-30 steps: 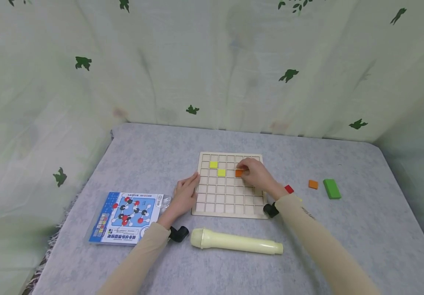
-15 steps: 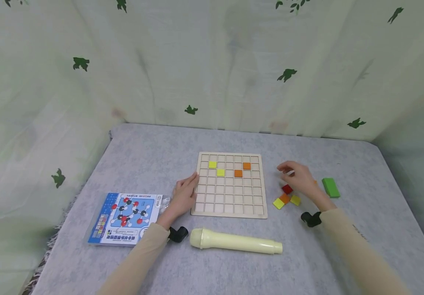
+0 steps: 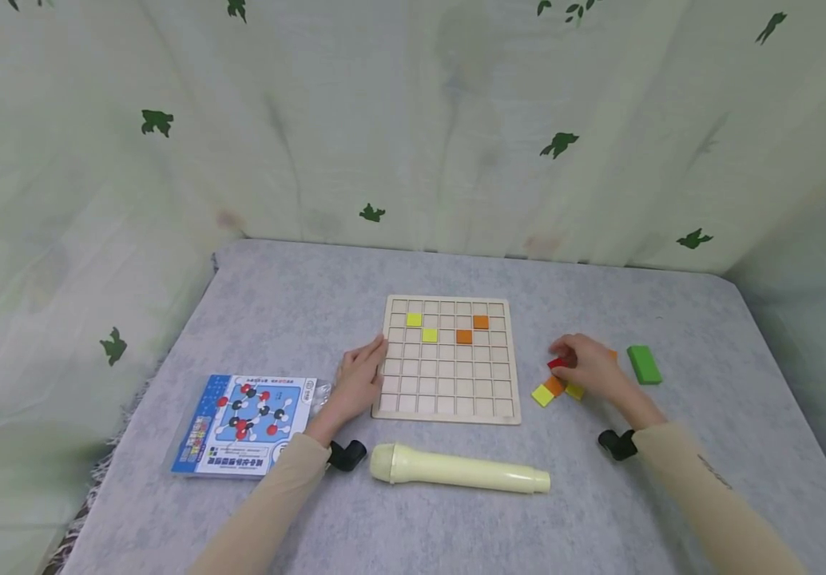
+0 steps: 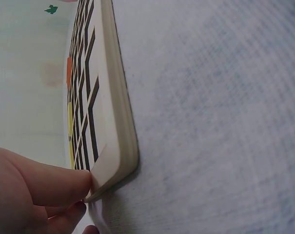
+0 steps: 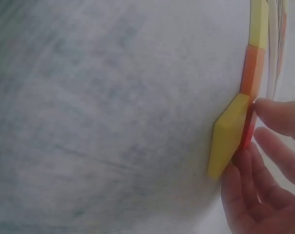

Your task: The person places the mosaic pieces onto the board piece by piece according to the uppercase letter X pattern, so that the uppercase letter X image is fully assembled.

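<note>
A wooden grid board [image 3: 449,403] lies mid-table with two yellow tiles [image 3: 414,319] and two orange tiles [image 3: 464,336] in its upper cells. My left hand [image 3: 368,363] rests flat against the board's left edge; in the left wrist view a fingertip [image 4: 64,183] presses the board's rim [image 4: 115,141]. To the right of the board my right hand [image 3: 564,357] pinches a red tile [image 3: 555,363] in a small cluster with a yellow tile [image 3: 542,395], an orange tile [image 3: 553,386] and another yellow one [image 3: 575,392]. In the right wrist view, fingertips [image 5: 279,117] touch the red tile [image 5: 248,127] beside a yellow tile [image 5: 230,134].
A green block [image 3: 644,364] lies right of my right hand. A cream tube [image 3: 459,471] lies in front of the board. A blue booklet [image 3: 248,423] sits at the front left. Leaf-print curtains close in the grey table [image 3: 298,303] on three sides.
My right hand left the board after setting an orange tile there, crossed right to the loose tiles and closed on the red one. The left hand has stayed put.
</note>
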Demonstrator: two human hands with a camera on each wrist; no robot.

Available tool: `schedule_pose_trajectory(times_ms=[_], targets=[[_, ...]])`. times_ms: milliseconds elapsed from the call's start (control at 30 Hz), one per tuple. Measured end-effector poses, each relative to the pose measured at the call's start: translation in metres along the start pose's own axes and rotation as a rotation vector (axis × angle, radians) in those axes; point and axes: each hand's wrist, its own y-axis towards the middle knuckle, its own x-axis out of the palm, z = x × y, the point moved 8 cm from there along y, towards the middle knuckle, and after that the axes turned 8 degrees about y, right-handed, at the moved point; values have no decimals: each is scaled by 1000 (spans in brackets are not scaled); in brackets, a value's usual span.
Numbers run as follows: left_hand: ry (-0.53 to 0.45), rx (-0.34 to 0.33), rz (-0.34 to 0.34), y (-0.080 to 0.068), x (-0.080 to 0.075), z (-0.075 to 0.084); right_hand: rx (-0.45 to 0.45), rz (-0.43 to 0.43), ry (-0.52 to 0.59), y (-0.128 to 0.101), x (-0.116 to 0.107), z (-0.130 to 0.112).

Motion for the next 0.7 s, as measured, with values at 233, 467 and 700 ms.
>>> schedule_pose_trajectory(times_ms=[233,467,700], targets=[[-2,-3,1,1,0,-1,8,-28,-40,8,7,-6],[5,4,2,-1,-1,1,-23,13,-8,17,9,-22],[-3,10,9,-1,-1,2,-204,-38,135,38,36,-82]])
